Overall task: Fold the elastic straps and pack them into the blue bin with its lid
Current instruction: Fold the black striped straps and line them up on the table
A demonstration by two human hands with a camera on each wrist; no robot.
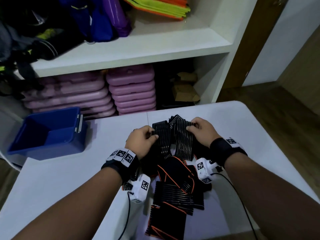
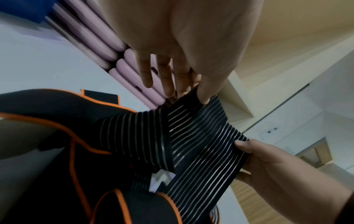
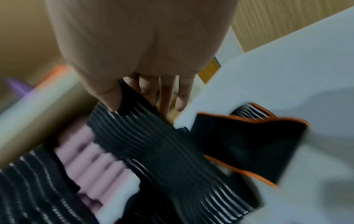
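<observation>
A black elastic strap with thin white stripes is held above the white table, both hands on it. My left hand pinches its left edge between thumb and fingers. My right hand pinches the right edge, thumb on top. The strap droops between them and joins a heap of black straps with orange trim lying near me. The open blue bin stands at the table's far left, apparently empty. I see no lid.
White shelving rises behind the table, with stacked purple cases below and bags above. Cables run from the wrist cameras across the table. The table's right edge drops to a wooden floor.
</observation>
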